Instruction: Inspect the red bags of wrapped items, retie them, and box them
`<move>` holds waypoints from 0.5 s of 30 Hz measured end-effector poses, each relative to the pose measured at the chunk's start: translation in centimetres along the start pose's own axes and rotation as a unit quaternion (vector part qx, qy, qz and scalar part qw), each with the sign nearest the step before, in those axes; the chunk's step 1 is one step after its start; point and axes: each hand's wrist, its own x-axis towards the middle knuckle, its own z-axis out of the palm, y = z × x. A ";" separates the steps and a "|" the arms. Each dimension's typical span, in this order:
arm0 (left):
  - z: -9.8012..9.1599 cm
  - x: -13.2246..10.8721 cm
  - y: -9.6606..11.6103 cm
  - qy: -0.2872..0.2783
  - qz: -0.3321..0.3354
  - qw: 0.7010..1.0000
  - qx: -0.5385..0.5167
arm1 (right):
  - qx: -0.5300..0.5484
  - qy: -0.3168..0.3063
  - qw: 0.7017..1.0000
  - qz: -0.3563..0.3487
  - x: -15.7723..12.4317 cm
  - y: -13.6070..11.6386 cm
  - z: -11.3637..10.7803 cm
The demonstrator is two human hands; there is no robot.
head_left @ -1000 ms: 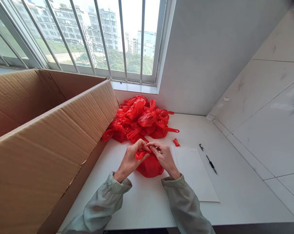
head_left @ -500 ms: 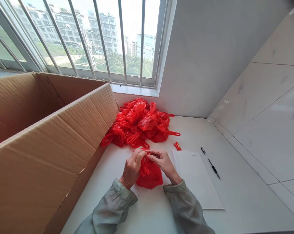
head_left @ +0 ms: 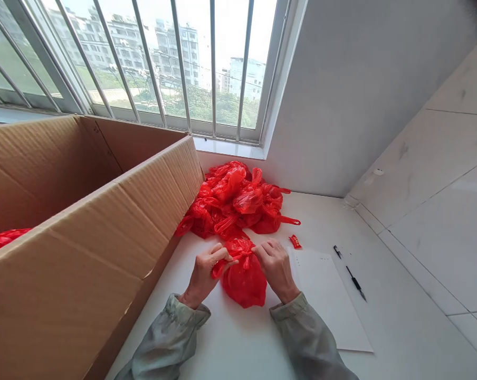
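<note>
A small red plastic bag (head_left: 243, 277) rests on the white counter (head_left: 384, 322) between my hands. My left hand (head_left: 205, 272) pinches the bag's left handle strip. My right hand (head_left: 276, 266) is closed on the bag's top at the right side. The handles meet in a knot at the top of the bag. Just behind lies a heap of similar tied red bags (head_left: 238, 200).
A large open cardboard box (head_left: 104, 221) stands at the left, with red bags (head_left: 3, 238) showing inside. A white sheet of paper (head_left: 329, 301), a black pen (head_left: 355, 282) and a small red scrap (head_left: 295, 241) lie to the right. Tiled wall at right, barred window behind.
The bag's handles were loose loops between my fingers a second ago; now they are drawn tight into a knot, with my hands pulled apart to each side. The view has shifted slightly.
</note>
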 end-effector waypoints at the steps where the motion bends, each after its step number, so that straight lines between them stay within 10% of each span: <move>1: -0.1 -0.2 -0.1 -0.003 -0.011 1.000 -0.006 | 0.007 -0.006 1.000 0.002 -0.1 0.3 0.1; 8: -0.5 -1.2 -0.6 -0.052 -0.082 0.993 -0.068 | 0.149 -0.137 0.979 0.008 0.8 -1.3 -2.7; 15: -2.2 -2.9 -1.1 -0.025 -0.162 0.982 -0.098 | -0.012 -0.309 0.949 -0.056 2.9 -3.3 -1.7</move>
